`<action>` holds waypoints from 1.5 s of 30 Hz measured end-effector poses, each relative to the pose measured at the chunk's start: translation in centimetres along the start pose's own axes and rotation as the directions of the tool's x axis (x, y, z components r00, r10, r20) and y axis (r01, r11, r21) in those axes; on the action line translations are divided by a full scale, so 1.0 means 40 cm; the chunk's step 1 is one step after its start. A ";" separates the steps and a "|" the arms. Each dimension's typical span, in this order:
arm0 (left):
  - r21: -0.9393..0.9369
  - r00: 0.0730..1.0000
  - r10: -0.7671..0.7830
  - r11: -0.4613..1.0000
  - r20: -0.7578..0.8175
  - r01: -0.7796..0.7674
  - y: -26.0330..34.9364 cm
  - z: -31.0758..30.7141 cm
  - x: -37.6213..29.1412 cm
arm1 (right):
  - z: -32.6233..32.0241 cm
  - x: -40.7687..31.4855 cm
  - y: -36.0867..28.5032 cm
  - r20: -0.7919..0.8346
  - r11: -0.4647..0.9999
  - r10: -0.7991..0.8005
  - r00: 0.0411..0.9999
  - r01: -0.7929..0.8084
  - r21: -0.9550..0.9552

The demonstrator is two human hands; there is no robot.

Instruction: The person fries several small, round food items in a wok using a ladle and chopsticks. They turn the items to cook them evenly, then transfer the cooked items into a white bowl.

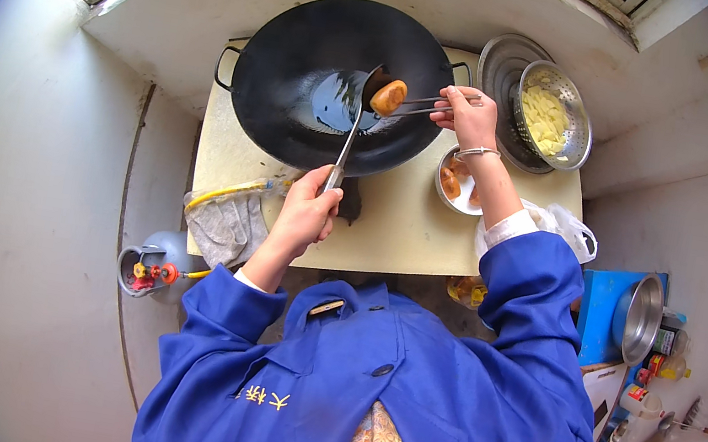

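My left hand (308,212) grips the handle of a metal ladle (348,140), whose dark bowl hangs over the black wok (293,38). Chopsticks (421,111) are held in my right hand (469,118), above the wok's right rim. Their tips are by a browned, rounded piece of food (389,97) at the ladle's bowl; whether they pinch it cannot be told. Clear liquid, apparently oil (335,101), pools in the wok's bottom. Below my right wrist, a white-lined bowl (461,200) holds several similar browned pieces (450,182), partly hidden by my forearm.
A perforated metal colander (578,135) of sliced pale yellow food rests on a round metal lid (499,57) at right. A grey cloth (228,229) and yellow hose (226,192) lie at the table's left. A gas cylinder (171,254) stands below. A plastic bag (565,227) lies at right.
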State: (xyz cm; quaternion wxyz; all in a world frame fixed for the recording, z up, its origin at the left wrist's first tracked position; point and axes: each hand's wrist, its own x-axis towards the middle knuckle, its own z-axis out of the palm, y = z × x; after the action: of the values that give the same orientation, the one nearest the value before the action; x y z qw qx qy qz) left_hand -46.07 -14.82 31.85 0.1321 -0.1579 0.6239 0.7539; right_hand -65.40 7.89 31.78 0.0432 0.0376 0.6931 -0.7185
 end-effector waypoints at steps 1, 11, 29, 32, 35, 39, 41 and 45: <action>0.037 1.000 -0.014 0.999 -0.013 0.015 -0.007 -0.001 0.000 | -0.001 0.001 0.008 -0.006 1.000 -0.003 1.000 0.003 -0.018; 0.239 0.999 -0.004 0.971 -0.032 0.011 -0.060 0.013 0.004 | 0.008 -0.027 0.083 -0.093 0.999 -0.030 0.995 0.027 -0.033; 0.549 0.968 0.245 0.816 -0.049 -0.179 -0.130 -0.116 -0.041 | 0.040 -0.099 0.048 0.098 0.993 -0.103 0.990 0.108 -0.054; 0.525 0.983 0.175 0.843 -0.053 -0.121 -0.119 -0.131 -0.037 | 0.013 -0.081 0.007 0.130 0.993 -0.023 0.991 0.038 -0.110; 0.514 0.992 0.120 0.854 -0.045 -0.080 -0.107 -0.144 -0.032 | 0.022 -0.061 0.005 0.165 0.990 0.074 0.984 -0.053 -0.129; 0.647 0.979 0.202 0.746 0.008 -0.159 -0.098 -0.153 -0.024 | 0.079 -0.040 0.044 0.123 0.983 0.105 0.987 -0.084 -0.161; 0.674 0.947 0.315 0.688 0.057 -0.269 -0.094 -0.157 -0.022 | 0.099 -0.026 0.055 0.117 0.986 0.081 0.990 -0.062 -0.158; 0.707 0.937 0.346 0.649 0.056 -0.282 -0.079 -0.159 -0.016 | 0.140 0.005 0.072 0.154 0.988 0.048 0.987 -0.025 -0.151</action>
State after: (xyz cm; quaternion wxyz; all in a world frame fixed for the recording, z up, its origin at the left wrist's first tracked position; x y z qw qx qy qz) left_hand -43.78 -20.50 28.18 0.0236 -0.0164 0.8866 0.4617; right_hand -65.25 2.19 29.10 0.1136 -0.0097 0.7384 -0.6646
